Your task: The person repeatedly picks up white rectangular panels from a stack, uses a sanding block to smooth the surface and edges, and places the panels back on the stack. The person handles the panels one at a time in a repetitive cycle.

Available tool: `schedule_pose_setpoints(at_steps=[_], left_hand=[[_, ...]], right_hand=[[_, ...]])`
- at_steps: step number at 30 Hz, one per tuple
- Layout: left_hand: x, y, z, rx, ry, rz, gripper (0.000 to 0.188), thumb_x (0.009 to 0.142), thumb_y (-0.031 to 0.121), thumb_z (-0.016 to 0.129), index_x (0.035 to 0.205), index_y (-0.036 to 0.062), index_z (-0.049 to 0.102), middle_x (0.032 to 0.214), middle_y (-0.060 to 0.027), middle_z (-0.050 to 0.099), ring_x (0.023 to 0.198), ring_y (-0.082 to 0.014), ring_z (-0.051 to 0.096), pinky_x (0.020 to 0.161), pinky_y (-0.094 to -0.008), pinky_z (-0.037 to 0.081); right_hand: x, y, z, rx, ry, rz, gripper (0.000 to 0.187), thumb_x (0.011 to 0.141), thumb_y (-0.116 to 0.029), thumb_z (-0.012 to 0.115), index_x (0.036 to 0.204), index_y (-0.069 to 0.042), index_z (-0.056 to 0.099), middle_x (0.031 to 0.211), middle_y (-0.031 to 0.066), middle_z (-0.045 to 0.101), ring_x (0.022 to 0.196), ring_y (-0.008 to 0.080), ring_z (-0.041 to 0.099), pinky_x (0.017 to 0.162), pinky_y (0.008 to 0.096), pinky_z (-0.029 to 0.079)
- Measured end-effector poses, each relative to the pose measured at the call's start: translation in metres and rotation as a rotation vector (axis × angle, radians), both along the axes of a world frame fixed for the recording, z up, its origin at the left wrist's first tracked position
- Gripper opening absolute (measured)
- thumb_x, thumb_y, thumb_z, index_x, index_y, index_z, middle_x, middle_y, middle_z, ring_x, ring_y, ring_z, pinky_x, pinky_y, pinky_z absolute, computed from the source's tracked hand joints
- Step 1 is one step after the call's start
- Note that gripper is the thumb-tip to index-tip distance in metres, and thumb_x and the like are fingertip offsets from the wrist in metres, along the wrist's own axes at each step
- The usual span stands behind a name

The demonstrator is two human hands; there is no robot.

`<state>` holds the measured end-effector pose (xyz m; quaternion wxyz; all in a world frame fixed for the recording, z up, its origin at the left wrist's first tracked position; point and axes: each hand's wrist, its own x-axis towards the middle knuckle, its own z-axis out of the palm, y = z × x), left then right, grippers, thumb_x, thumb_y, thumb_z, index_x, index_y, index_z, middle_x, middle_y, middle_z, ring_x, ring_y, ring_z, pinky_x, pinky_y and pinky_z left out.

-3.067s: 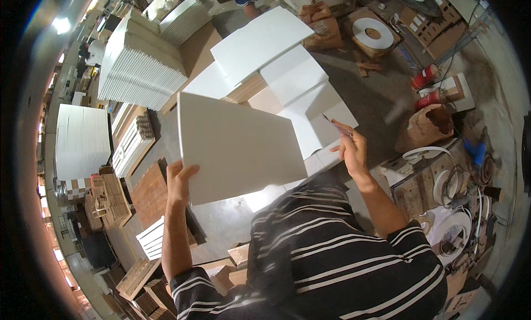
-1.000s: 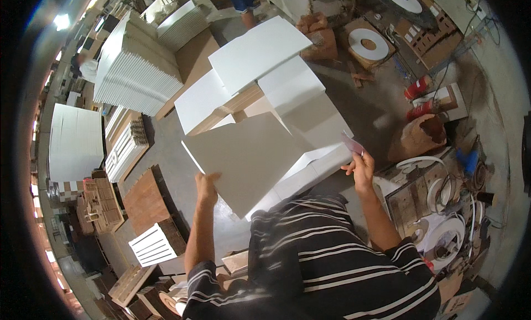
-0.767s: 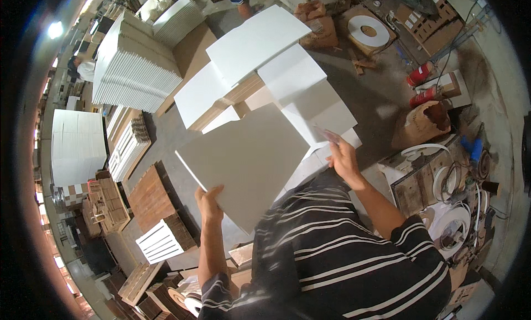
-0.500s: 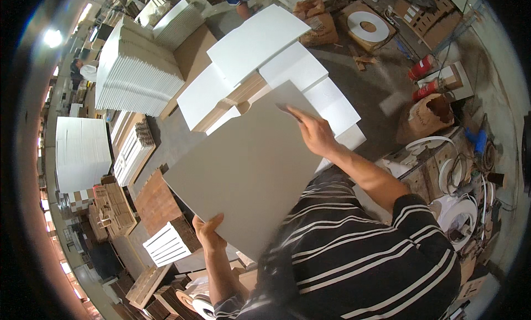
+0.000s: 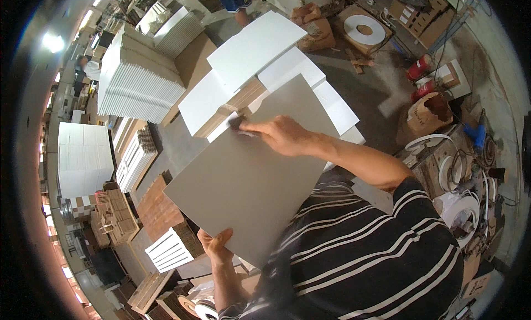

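A flat grey panel (image 5: 249,181) lies slanted across the front of my body. My left hand (image 5: 217,247) grips its near left edge, thumb on top and the other fingers underneath, out of sight. Over the far left edge, my right hand (image 5: 285,136) is closed on a small dark wad (image 5: 239,124) with a pale lower rim, perhaps a cloth; it is blurred. That wad touches the panel's surface near the edge. Just beyond the panel are white panels (image 5: 257,46) piled in overlapping layers.
A tall stack of white boards (image 5: 141,73) stands at the far left, with another pale stack (image 5: 84,156) farther left. Brown paper sacks (image 5: 428,112), red cylinders (image 5: 419,68) and a white coil (image 5: 365,30) sit to the right. Another person's leg (image 5: 241,16) shows at the top.
My right hand has swept leftward across the panel from its right side to its far left edge. My left hand keeps its grip, slightly lower. The other person shows more at the top.
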<state>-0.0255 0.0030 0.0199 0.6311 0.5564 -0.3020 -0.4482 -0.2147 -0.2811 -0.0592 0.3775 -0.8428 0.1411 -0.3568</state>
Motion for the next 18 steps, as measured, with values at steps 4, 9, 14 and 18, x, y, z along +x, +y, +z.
schedule_pose_setpoints(at_steps=[4,9,14,18], left_hand=[[-0.002,0.0,-0.002,0.022,-0.056,0.056,0.019,0.066,-0.004,0.063,0.084,-0.0029,0.067,0.08,-0.0094,0.067,0.063,-0.0205,0.063,0.06,-0.0338,0.052],[-0.009,-0.005,0.009,0.047,-0.009,0.081,0.01,0.071,-0.008,0.063,0.074,-0.0001,0.068,0.081,-0.0063,0.068,0.068,-0.0138,0.061,0.061,-0.026,0.047],[-0.01,-0.005,0.009,0.008,-0.005,0.033,0.009,0.07,-0.007,0.065,0.073,0.0009,0.068,0.082,-0.0061,0.068,0.069,-0.0144,0.061,0.062,-0.0267,0.047],[-0.005,-0.002,0.002,0.008,-0.034,0.068,0.007,0.069,-0.005,0.067,0.073,0.0004,0.068,0.082,-0.006,0.068,0.07,-0.0149,0.062,0.063,-0.0287,0.048]], right_hand=[[-0.008,-0.006,0.019,0.171,0.056,-0.457,0.04,0.093,-0.006,0.052,0.133,-0.001,0.053,0.065,0.0138,0.066,0.049,0.0216,0.063,0.041,0.0349,0.047],[-0.004,0.008,0.023,-0.054,0.173,-0.079,0.04,0.092,-0.005,0.052,0.132,-0.004,0.055,0.079,0.0191,0.07,0.052,0.026,0.066,0.052,0.0373,0.055],[-0.001,0.006,0.016,0.109,0.097,-0.533,0.045,0.093,-0.002,0.05,0.138,-0.005,0.05,0.102,0.0197,0.07,0.073,0.0259,0.071,0.06,0.0336,0.057],[-0.004,-0.001,0.019,0.063,-0.014,-0.058,0.046,0.094,-0.005,0.052,0.14,-0.004,0.047,0.104,0.0226,0.068,0.067,0.0255,0.069,0.059,0.0338,0.056]])
